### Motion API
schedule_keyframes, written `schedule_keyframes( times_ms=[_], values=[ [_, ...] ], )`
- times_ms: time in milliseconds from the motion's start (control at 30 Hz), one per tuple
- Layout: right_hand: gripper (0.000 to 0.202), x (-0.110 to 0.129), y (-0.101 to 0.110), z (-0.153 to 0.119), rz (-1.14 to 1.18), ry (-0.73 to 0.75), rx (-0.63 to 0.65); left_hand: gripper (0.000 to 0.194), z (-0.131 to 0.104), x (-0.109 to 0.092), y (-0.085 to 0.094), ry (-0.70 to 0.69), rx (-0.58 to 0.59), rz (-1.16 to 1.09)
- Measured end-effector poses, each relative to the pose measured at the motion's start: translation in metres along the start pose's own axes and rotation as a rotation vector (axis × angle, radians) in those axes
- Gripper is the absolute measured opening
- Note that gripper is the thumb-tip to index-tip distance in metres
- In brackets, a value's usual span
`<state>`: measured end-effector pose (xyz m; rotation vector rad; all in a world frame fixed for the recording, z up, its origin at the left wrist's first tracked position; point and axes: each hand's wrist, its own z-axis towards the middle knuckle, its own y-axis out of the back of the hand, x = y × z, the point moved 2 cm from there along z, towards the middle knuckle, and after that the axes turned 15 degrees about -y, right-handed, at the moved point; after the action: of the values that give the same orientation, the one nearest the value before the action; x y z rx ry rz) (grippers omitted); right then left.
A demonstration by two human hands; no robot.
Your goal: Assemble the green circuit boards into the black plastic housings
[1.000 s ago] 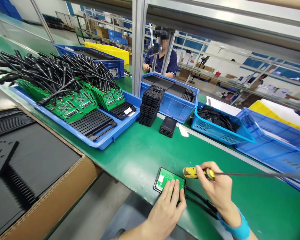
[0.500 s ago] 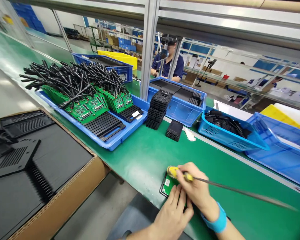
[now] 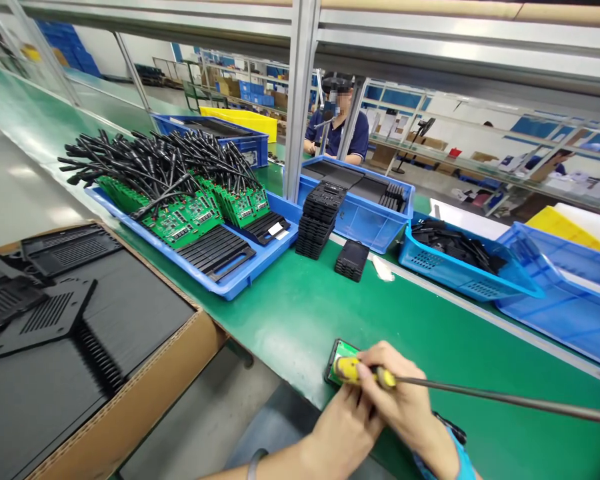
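A black plastic case [image 3: 331, 369] with a green circuit board [image 3: 347, 349] in it lies near the bench's front edge. My left hand [image 3: 344, 421] is closed on the case's near end, its fingertips partly hidden beneath my right hand. Gripped in my right hand [image 3: 397, 393] is a screwdriver [image 3: 349, 370] with a yellow handle. Its handle end lies over the board, while the long metal shaft points right, away from the case. A black cable end [image 3: 450, 428] shows beside my right wrist.
A blue tray [image 3: 225, 288] holds circuit boards with black cables and black panels. Stacked black cases [image 3: 317, 220] and a shorter stack [image 3: 352, 260] stand behind my hands. A basket [image 3: 450, 273] of black parts is at right, a carton [image 3: 180, 353] at left. Opposite sits a person [image 3: 357, 130].
Both hands have shifted slightly down in view, and my right hand now covers more of my left fingers. The screwdriver's handle hides more of the board; its shaft reaches the right edge.
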<state>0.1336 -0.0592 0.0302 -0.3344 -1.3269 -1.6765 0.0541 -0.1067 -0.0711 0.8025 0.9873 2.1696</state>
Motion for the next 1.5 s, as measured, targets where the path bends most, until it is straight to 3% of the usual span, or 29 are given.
schedule_keyframes(
  times_ms=[67, 167, 233, 333, 433, 533, 600, 700, 767, 900, 1000, 1067, 1133, 1267, 1333, 1433, 1500],
  values=[
    [0.009, 0.001, 0.022, -0.003, 0.084, -0.051, -0.174, 0.052, -0.001, 0.02, 0.008, -0.048, 0.053, -0.2],
    [0.009, 0.004, 0.047, -0.015, 0.166, -0.093, -0.367, 0.098, 0.001, 0.063, 0.019, -0.11, 0.178, -0.71],
    [0.009, 0.003, 0.046, -0.024, 0.115, -0.071, -0.34, 0.116, 0.005, 0.09, 0.02, -0.085, 0.193, -0.952],
    [0.007, -0.008, 0.026, -0.033, -0.047, -0.024, -0.15, 0.125, 0.01, 0.109, 0.013, -0.083, 0.218, -1.101],
    [0.013, -0.016, 0.019, -0.037, -0.12, -0.071, -0.101, 0.122, 0.011, 0.108, 0.005, -0.073, 0.224, -1.102],
    [0.01, -0.015, 0.032, -0.043, -0.071, -0.1, -0.223, 0.114, 0.009, 0.103, 0.004, -0.059, 0.208, -1.094],
    [0.01, -0.013, 0.037, -0.05, -0.056, -0.041, -0.251, 0.111, 0.009, 0.102, 0.004, -0.052, 0.202, -1.087],
    [0.012, -0.017, 0.033, -0.055, -0.157, 0.011, -0.133, 0.108, 0.01, 0.102, 0.005, -0.045, 0.203, -1.067],
    [0.015, -0.026, 0.035, -0.052, -0.256, -0.056, -0.108, 0.104, 0.011, 0.102, 0.004, -0.045, 0.209, -1.051],
    [0.011, -0.058, 0.061, -0.033, -0.669, -0.248, -0.281, 0.087, 0.012, 0.1, 0.003, -0.046, 0.197, -1.052],
    [0.014, -0.098, 0.075, -0.024, -0.966, -0.317, -0.164, 0.081, 0.011, 0.1, 0.002, -0.044, 0.182, -1.06],
    [0.014, -0.124, 0.077, -0.024, -1.019, -0.339, -0.066, 0.074, 0.011, 0.1, 0.002, -0.058, 0.181, -1.046],
    [0.019, -0.14, 0.075, -0.026, -1.022, -0.356, -0.05, 0.067, 0.01, 0.101, 0.003, -0.085, 0.183, -1.017],
    [0.032, -0.136, 0.07, -0.028, -0.762, -0.428, -0.051, 0.067, 0.014, 0.105, 0.006, -0.115, 0.223, -0.963],
    [0.036, -0.121, 0.063, -0.028, -0.426, -0.515, 0.096, 0.069, 0.02, 0.107, 0.009, -0.157, 0.254, -0.967],
    [0.045, -0.099, 0.049, -0.031, 0.19, -0.749, 0.447, 0.068, 0.036, 0.109, 0.019, -0.297, 0.241, -0.971],
    [0.05, -0.09, 0.041, -0.036, 0.606, -0.911, 0.571, 0.065, 0.051, 0.114, 0.026, -0.392, 0.21, -0.964]
  ],
)
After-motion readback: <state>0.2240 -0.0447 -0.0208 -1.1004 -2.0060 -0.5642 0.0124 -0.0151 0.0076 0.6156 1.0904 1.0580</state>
